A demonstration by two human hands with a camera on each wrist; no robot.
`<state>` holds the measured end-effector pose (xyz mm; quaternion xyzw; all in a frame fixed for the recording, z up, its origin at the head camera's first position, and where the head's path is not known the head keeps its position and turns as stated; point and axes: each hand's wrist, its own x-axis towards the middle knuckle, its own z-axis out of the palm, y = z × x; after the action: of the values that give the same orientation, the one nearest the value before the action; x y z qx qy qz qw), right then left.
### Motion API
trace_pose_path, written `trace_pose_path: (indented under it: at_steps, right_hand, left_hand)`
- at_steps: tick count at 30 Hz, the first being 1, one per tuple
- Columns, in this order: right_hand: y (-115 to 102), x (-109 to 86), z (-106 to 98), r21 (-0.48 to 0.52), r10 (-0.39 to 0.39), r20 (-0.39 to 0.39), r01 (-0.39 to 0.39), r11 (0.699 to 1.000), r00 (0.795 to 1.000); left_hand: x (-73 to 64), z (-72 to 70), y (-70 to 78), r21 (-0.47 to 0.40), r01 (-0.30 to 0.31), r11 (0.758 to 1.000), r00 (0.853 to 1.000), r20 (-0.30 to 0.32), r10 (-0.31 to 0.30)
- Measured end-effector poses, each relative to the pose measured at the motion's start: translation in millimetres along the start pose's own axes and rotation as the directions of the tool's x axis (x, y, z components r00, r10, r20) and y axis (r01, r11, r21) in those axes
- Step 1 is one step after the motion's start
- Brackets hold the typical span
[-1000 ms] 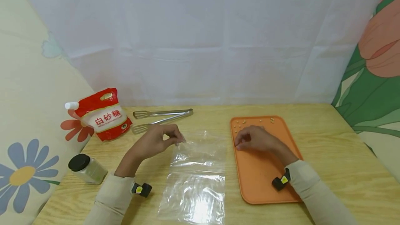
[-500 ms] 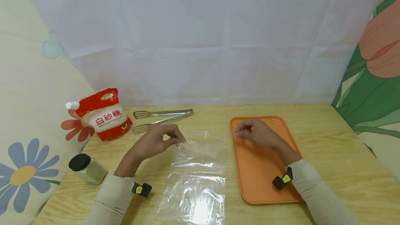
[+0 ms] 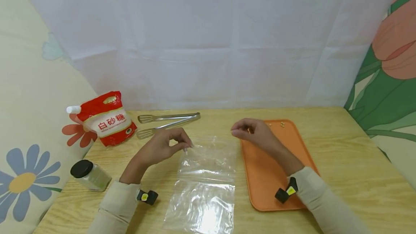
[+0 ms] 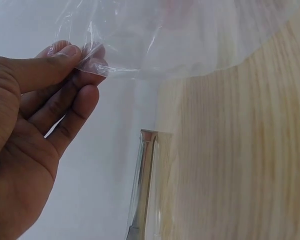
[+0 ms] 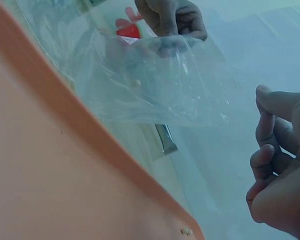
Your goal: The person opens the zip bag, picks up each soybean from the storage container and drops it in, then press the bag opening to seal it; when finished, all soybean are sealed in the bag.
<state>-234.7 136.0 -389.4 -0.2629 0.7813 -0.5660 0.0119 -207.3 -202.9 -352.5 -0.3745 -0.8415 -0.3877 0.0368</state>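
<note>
My left hand (image 3: 165,146) pinches the top edge of a clear plastic bag (image 3: 204,205) between thumb and fingers. In the left wrist view the bag's film (image 4: 145,45) spreads from the fingertips. My right hand (image 3: 256,133) is over the orange tray's (image 3: 269,187) far left corner, its fingertips past the rim toward the bag. Its thumb and forefinger pinch together on a small bean, mostly hidden by the fingertips. Through the film in the right wrist view shows a small pale bean (image 5: 135,83). A few yellowish beans (image 3: 282,124) lie near the tray's far right corner.
Metal tongs (image 3: 170,122) lie at the back of the table, left of the bag. A red and white sugar pouch (image 3: 108,118) leans at the back left. A jar (image 3: 91,176) with a black lid stands near the left edge. White cloth (image 3: 208,46) hangs behind.
The right hand has risen from the middle left of the tray to its far left corner, then out over the rim toward the bag. The left hand stays put on the bag.
</note>
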Motion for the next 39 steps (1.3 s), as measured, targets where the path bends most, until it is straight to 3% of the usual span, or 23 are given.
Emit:
trace_pose_path:
  at_steps: [5,16,23,30,39]
  right_hand:
    - [-3.5,3.8,11.0,0.013,-0.027,0.021,0.027,1.000,0.999]
    - [-3.9,3.5,19.5,0.043,0.003,0.039,-0.005,0.999,0.999]
    - [-4.3,3.4,18.0,-0.034,0.022,0.041,-0.021,0.999,0.999]
    - [0.2,3.2,-2.8,-0.037,0.023,-0.050,-0.025,0.999,0.998]
    - [13.3,-1.9,-50.4,-0.119,0.027,-0.159,-0.046,0.992,0.987]
  left_hand:
    - [-0.7,0.8,-5.3,0.000,0.011,1.000,1.000,-0.002,-0.011]
    - [-0.8,1.5,-7.6,-0.017,-0.004,1.000,1.000,0.003,0.004]
    - [-1.5,1.0,-4.0,-0.033,-0.005,0.999,1.000,0.003,0.006]
    - [-1.5,-0.2,0.1,-0.041,-0.026,0.999,1.000,0.008,0.026]
    - [-1.2,-1.6,2.7,-0.058,-0.010,0.998,1.000,0.021,0.012]
